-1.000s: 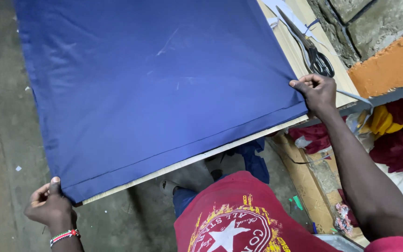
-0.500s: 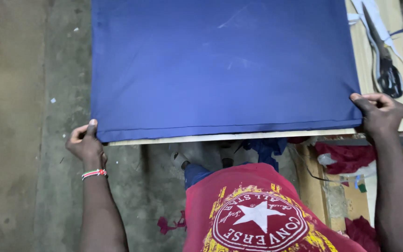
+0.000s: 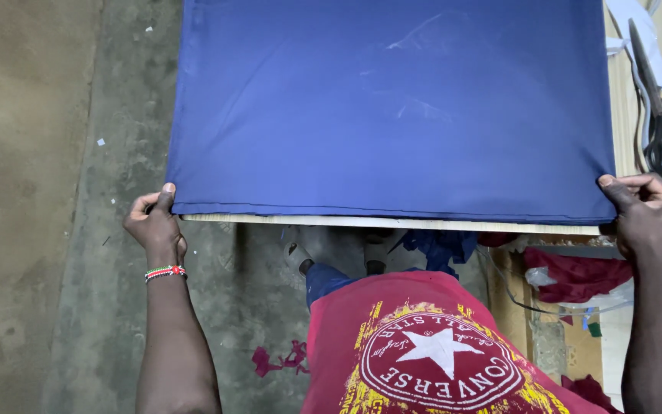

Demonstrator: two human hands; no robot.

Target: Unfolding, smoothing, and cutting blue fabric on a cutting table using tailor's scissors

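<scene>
Head view: a navy blue cloth (image 3: 392, 107) is spread flat over a wooden table (image 3: 392, 224), its near folded edge laid along the table's front rim. The cloth's near left corner, at about 9 o'clock, is pinched by the left hand (image 3: 155, 222), thumb on top and fingers curled beneath. The near right corner, at about 3 o'clock, is gripped by the right hand (image 3: 643, 207), closed on the fabric. With both corners held apart, the edge is kept taut and straight, apparently so that it lies square with the rim. A beaded bracelet (image 3: 165, 271) is worn on the left wrist. Black scissors (image 3: 660, 130) are left on the bare wood at 2 o'clock, just beside the cloth's right edge. Red fabric scraps (image 3: 277, 359) are scattered on the concrete floor (image 3: 55, 230) at 7 o'clock.
</scene>
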